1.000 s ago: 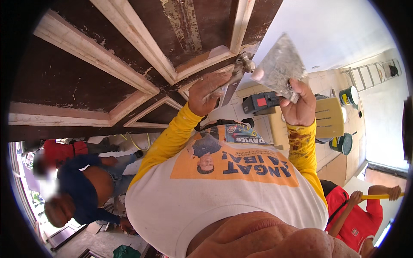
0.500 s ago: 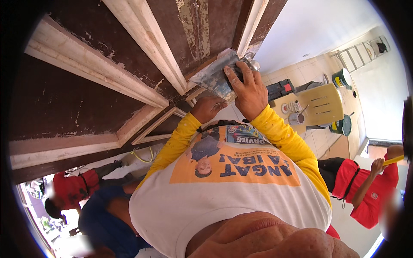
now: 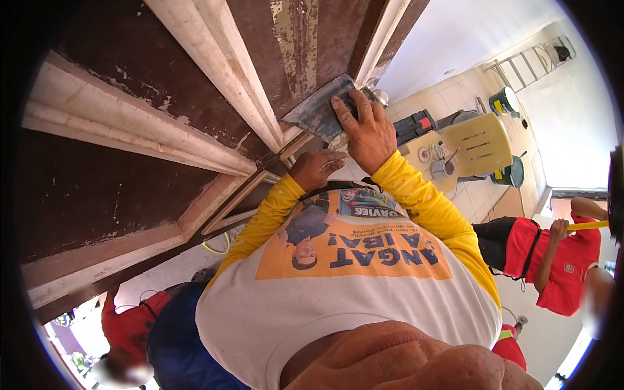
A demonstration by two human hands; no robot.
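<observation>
My right hand [image 3: 372,133] has its fingers spread over the back of a broad, putty-smeared metal scraper blade [image 3: 315,114], gripping it. The blade lies against or very close to the lower part of a dark brown panelled door [image 3: 123,188] with pale, patchy mouldings [image 3: 221,65]. A round metal doorknob [image 3: 381,97] shows just beyond my right fingers. Below the blade, my left hand [image 3: 317,170] is curled, with pale smears on its fingertips. Whatever it holds, if anything, is hidden.
At right stands a yellow plastic chair [image 3: 481,146] bearing a small pot [image 3: 442,169], beside a black toolbox [image 3: 416,127]. Green pails [image 3: 506,102] and a ladder [image 3: 533,65] are beyond. People in red [image 3: 552,266] and dark blue [image 3: 179,338] are nearby.
The scraper blade and my right hand have shifted slightly left along the door, and the blade's angle has changed a little. My left hand has uncurled slightly. People behind have moved.
</observation>
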